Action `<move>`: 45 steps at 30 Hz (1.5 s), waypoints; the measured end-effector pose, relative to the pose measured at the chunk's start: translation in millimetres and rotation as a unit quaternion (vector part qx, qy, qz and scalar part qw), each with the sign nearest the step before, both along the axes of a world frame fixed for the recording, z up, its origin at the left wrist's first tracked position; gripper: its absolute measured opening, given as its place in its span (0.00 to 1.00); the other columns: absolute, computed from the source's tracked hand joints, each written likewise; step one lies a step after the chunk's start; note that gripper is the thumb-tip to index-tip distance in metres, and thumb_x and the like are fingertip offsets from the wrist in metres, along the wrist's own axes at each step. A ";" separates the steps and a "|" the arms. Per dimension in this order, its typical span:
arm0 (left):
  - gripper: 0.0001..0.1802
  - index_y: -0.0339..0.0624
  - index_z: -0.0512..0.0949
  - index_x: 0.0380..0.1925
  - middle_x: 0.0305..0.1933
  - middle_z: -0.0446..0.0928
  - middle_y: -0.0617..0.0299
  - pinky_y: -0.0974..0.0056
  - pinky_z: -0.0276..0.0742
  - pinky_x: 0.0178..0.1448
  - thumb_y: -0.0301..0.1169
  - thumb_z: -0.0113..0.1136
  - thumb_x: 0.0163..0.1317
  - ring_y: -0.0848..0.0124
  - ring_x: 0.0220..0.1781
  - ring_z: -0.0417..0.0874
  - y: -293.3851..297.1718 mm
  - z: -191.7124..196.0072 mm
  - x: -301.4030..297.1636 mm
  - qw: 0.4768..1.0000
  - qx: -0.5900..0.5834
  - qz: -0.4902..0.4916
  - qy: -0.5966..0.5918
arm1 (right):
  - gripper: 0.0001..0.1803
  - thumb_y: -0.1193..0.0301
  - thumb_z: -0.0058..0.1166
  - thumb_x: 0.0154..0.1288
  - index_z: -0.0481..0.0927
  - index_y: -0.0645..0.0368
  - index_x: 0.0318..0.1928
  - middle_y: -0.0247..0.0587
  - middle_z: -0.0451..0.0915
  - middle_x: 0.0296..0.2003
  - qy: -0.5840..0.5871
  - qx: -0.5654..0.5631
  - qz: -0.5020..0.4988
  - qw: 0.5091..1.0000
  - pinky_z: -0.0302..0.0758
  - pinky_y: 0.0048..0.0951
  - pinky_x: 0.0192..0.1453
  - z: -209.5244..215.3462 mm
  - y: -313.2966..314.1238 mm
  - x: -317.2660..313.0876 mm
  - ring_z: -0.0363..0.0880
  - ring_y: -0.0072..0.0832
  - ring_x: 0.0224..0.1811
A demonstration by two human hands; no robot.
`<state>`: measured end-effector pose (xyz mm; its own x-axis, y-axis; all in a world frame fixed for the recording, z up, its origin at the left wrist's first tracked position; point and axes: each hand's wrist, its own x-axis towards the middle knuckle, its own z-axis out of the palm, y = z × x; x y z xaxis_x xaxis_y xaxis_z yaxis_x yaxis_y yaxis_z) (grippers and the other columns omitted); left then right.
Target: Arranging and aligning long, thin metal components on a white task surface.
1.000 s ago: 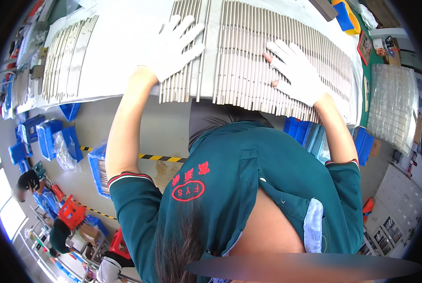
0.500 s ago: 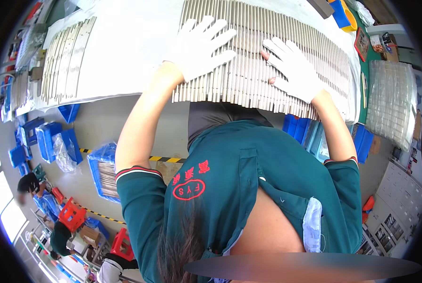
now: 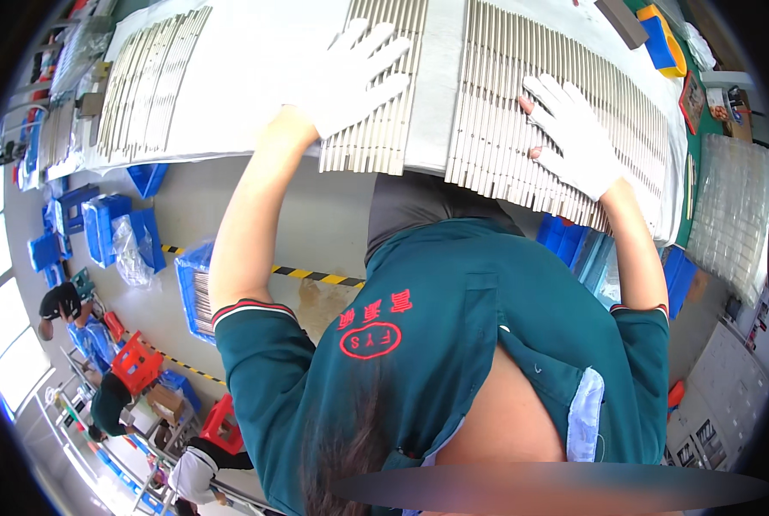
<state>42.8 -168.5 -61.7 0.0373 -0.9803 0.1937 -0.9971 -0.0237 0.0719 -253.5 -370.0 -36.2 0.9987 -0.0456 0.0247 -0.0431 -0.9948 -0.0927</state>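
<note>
My left hand (image 3: pixel 346 82), in a white glove, lies flat with fingers spread on the left edge of a narrow group of thin metal rods (image 3: pixel 374 142). A wider group of metal rods (image 3: pixel 496 120) lies side by side to the right, parted from it by a strip of white cloth. On this wider group rests my right hand (image 3: pixel 578 142), open and flat; its white glove leaves the thumb and one fingertip bare. Both groups sit on the white-covered table (image 3: pixel 247 86), their near ends along its front edge.
Another group of metal rods (image 3: pixel 148 86) lies at the table's left. Back right are a blue-and-yellow tape roll (image 3: pixel 662 43) and a grey block (image 3: pixel 621 21). Bubble wrap (image 3: pixel 733 206) hangs at the right. On the floor stands a blue crate (image 3: pixel 197 288); people work at lower left.
The rods, one continuous sheet before, are now split by a gap. My left hand has slid left with the narrow group; the wider group sits apart on the right under my right hand.
</note>
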 end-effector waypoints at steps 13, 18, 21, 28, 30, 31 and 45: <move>0.31 0.50 0.66 0.65 0.71 0.61 0.53 0.52 0.51 0.75 0.53 0.43 0.68 0.53 0.73 0.57 -29.3 6.8 -41.6 0.999 0.017 -0.039 0.005 | 0.35 0.50 0.47 0.64 0.64 0.52 0.68 0.46 0.58 0.70 0.009 0.011 -0.007 1.000 0.46 0.46 0.76 1.3 1.4 0.8 0.52 0.45 0.73; 0.32 0.52 0.67 0.65 0.70 0.62 0.52 0.50 0.51 0.74 0.55 0.44 0.66 0.51 0.71 0.60 4.0 2.9 6.2 0.999 0.028 -0.021 0.013 | 0.34 0.50 0.49 0.64 0.66 0.52 0.67 0.44 0.62 0.68 -0.014 -0.009 0.001 1.000 0.49 0.42 0.75 0.8 4.4 4.8 0.56 0.41 0.72; 0.31 0.52 0.66 0.65 0.70 0.62 0.51 0.49 0.51 0.74 0.53 0.45 0.66 0.48 0.71 0.59 8.4 7.5 8.5 0.999 0.035 0.025 -0.004 | 0.34 0.51 0.48 0.65 0.65 0.53 0.67 0.43 0.62 0.68 -0.033 -0.004 0.008 0.999 0.48 0.42 0.76 -2.9 2.4 2.1 0.56 0.40 0.72; 0.30 0.44 0.68 0.62 0.67 0.65 0.52 0.52 0.56 0.70 0.50 0.47 0.66 0.54 0.68 0.62 -60.9 29.2 -81.4 0.996 0.013 -0.084 -0.009 | 0.33 0.55 0.49 0.66 0.63 0.56 0.68 0.44 0.62 0.68 -0.059 -0.038 0.017 0.997 0.53 0.40 0.74 -4.5 1.1 2.3 0.59 0.42 0.70; 0.30 0.43 0.68 0.61 0.66 0.66 0.52 0.53 0.57 0.69 0.51 0.47 0.65 0.55 0.67 0.63 -77.9 28.6 -98.2 0.993 -0.002 -0.116 -0.005 | 0.34 0.58 0.52 0.65 0.63 0.59 0.67 0.47 0.65 0.65 -0.112 0.076 -0.033 0.990 0.60 0.38 0.70 -11.4 1.4 0.3 0.63 0.44 0.65; 0.31 0.42 0.68 0.61 0.66 0.66 0.52 0.53 0.57 0.70 0.51 0.47 0.65 0.55 0.68 0.63 -83.8 28.3 -104.1 0.993 0.007 -0.107 0.040 | 0.34 0.58 0.52 0.65 0.63 0.59 0.67 0.47 0.65 0.65 -0.111 0.075 -0.034 0.990 0.60 0.38 0.70 -11.7 2.3 0.6 0.63 0.44 0.65; 0.31 0.54 0.65 0.66 0.71 0.62 0.55 0.51 0.50 0.73 0.53 0.43 0.67 0.57 0.73 0.58 -37.7 13.5 -42.3 0.995 0.048 -0.051 -0.073 | 0.35 0.59 0.56 0.60 0.64 0.56 0.67 0.44 0.63 0.66 -0.105 0.069 -0.060 0.990 0.59 0.36 0.71 2.4 4.3 -10.0 0.61 0.43 0.67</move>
<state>0.5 -206.1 -48.2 -0.0845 -0.9919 0.0950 -0.9943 0.0778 -0.0723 -263.5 -365.7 -33.8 0.9593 -0.1802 0.2175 -0.1246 -0.9611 -0.2467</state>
